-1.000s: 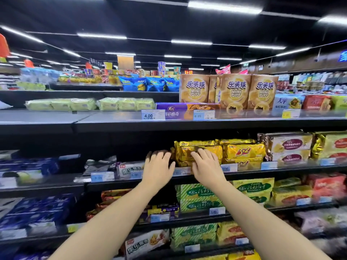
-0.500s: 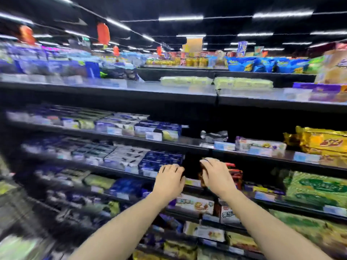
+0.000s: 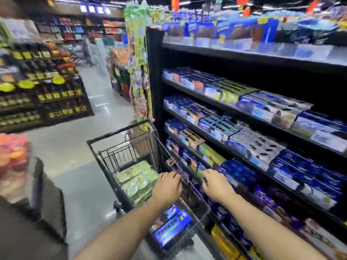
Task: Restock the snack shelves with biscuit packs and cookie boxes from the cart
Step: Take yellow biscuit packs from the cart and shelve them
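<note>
Two empty hands, down from the yellow packs touched a second ago, with the view swung left along the aisle. Left hand point(image 3: 167, 186) palm down above the cart point(image 3: 116, 131), at its right rim. Right hand point(image 3: 217, 186) just right of that rim. Fingers relaxed, a gap between the two, nothing gripped.

Inside the cart: pale green biscuit packs point(image 3: 137, 177) in the middle, a blue cookie box point(image 3: 171, 227) at the near end, a brown carton point(image 3: 140, 142) at the far end.

Right of the cart, shelves point(image 3: 225, 57) stacked with blue boxes point(image 3: 221, 124). Above its far end, a hanging strip of snack bags point(image 3: 138, 53). Heavy blur throughout.
</note>
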`<state>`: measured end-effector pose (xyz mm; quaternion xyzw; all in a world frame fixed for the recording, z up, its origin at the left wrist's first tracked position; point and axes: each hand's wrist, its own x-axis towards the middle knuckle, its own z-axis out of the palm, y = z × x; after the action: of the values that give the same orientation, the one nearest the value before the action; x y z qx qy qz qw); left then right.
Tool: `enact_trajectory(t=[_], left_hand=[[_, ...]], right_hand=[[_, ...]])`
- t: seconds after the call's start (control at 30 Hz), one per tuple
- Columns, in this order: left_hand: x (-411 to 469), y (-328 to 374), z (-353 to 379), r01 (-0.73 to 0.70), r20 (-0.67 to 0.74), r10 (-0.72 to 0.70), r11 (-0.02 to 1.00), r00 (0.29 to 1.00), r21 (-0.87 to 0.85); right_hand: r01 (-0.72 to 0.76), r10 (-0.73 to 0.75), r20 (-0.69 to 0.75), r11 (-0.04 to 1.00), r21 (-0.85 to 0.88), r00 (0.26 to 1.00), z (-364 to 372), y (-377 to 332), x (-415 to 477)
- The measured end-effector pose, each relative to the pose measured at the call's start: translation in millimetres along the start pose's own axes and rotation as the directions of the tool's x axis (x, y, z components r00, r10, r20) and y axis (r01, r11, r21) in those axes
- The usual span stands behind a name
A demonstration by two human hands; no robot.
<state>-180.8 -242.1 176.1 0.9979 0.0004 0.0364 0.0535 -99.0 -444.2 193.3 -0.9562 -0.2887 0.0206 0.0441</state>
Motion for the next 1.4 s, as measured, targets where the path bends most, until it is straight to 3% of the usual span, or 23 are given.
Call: enact_trajectory(t=[0.2, 0.5, 0.83, 0.97, 1.13, 1.2, 1.3, 1.4], left_hand=[[4.0, -104.9, 15.7, 0.260, 0.052, -0.260, 0.965, 0.964, -0.003], [72.5, -200.5, 24.7, 0.433, 0.123, -0.436, 0.900, 0.892, 0.048], [84.5, -269.6, 100.3, 0.528, 0.274, -0.523, 0.847, 0.808, 0.058], [97.0, -301.1, 140.8, 0.512, 0.350, -0.495, 0.858, 0.795, 0.049], [109.0, -341.0, 198.6, 0.363, 0.418, -0.363, 0.928, 0.833, 0.081], [114.7, -358.6, 217.5, 0.293, 0.411, -0.296, 0.953, 0.862, 0.071], [123.4, -382.6, 237.7, 0.234, 0.436, -0.235, 0.971, 0.869, 0.057], [126.4, -396.7, 253.3, 0.192, 0.447, -0.199, 0.979, 0.872, 0.060]], right_hand=[[0.155, -0.164, 0.167, 0.986, 0.062, 0.972, 39.3, -57.8, 103.1], [0.219, -0.275, 0.365, 0.958, 0.188, 0.889, 70.4, -77.2, 251.5], [0.036, -0.203, 0.622, 0.962, 0.270, 0.757, 175.4, -105.6, 330.1], [-0.155, -0.115, 0.687, 0.935, 0.320, 0.718, 230.9, -119.4, 339.7], [-0.513, 0.049, 0.754, 0.762, 0.396, 0.655, 299.4, -123.0, 341.8], [-0.635, 0.125, 0.761, 0.645, 0.425, 0.636, 325.4, -124.7, 343.8], [-0.830, 0.321, 0.770, 0.308, 0.465, 0.551, 353.8, -130.6, 351.4], [-0.869, 0.434, 0.775, 0.039, 0.493, 0.459, 377.4, -135.0, 359.5]])
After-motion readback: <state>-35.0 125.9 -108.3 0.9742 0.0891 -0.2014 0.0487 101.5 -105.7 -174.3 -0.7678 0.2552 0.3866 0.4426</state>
